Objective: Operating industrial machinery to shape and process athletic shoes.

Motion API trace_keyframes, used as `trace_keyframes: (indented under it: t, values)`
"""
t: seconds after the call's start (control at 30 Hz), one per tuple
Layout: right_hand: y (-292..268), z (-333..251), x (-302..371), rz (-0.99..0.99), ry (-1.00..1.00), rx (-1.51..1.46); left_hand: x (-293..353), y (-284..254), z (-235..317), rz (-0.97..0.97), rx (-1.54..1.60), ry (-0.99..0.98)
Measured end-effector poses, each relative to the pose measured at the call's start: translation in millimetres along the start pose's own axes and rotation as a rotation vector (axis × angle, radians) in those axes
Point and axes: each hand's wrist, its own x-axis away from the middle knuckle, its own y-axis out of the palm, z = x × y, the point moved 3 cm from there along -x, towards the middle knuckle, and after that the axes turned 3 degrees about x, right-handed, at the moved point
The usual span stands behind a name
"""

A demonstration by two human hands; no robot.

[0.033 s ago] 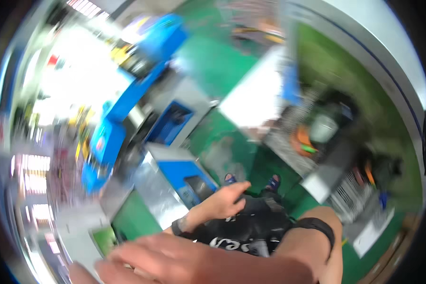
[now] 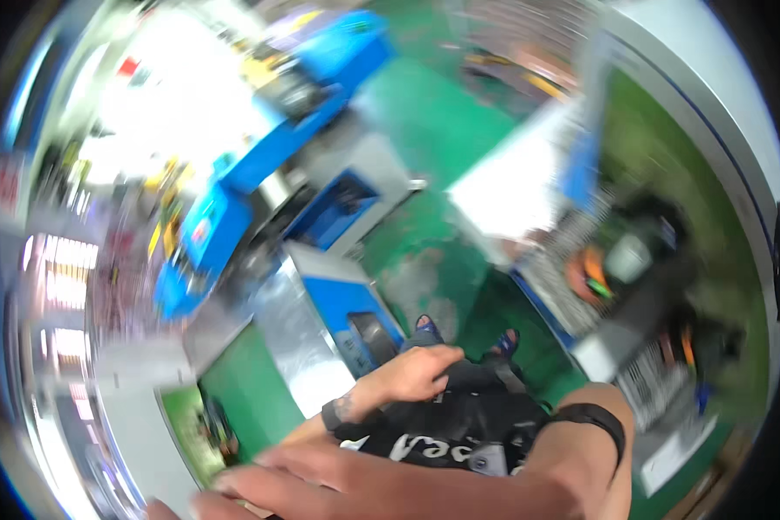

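My left hand [image 2: 414, 373] is in front of my black shirt, its fingers loosely curled together with nothing visible in them. A dark band [image 2: 331, 414] circles its wrist. Across the lower edge reaches my right arm, wearing a black strap [image 2: 600, 419] near the elbow. My right hand [image 2: 299, 475] is close to the camera, above my left forearm; its fingers are stretched out and somewhat spread, blurred, and hold nothing I can see. The black shirt [image 2: 459, 425] with white print is nearest to both hands. Part of the left forearm is hidden behind the right hand.
A blue machine [image 2: 212, 230] stands left, beside a metal cabinet [image 2: 299, 334] with a blue front and a blue tray [image 2: 334, 208]. At right are a white tabletop [image 2: 516, 195] and a green-topped bench [image 2: 719, 217] with cluttered tools. My sandalled feet [image 2: 427, 328] stand on green floor.
The surroundings have shifted rightward in the view as my head turns. My left hand has moved slightly down; my right hand keeps much the same pose.
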Motion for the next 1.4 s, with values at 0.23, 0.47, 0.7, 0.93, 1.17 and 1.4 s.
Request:
trace_keyframes:
  t: [0.23,0.47,0.7,0.93,1.17,1.4]
  values:
    - [168.3,29.2,-47.4,-0.464,-0.282,-0.279,185.4,72.2,-158.5,0.946,0.214,-0.579]
    - [383.6,130.9,-29.6,-0.673,0.458,0.206,369.7,211.7,-254.5,1.778,0.412,-1.202]
    - [610.1,177.1,98.2,-1.767,0.282,-0.193,503.2,356.5,-285.0,2.210,0.282,-1.772]
    - [962.5,200.1,163.7,-1.807,-0.581,0.162,534.3,420.7,-310.4,2.152,0.155,-2.071]
    - [1138.0,221.6,292.6,-1.723,-0.374,-0.036,511.0,441.8,-331.8,2.205,0.317,-2.008]
    - [929.0,198.0,274.3,-1.749,-0.333,-0.318,529.0,410.2,-307.0,2.183,0.063,-2.125]
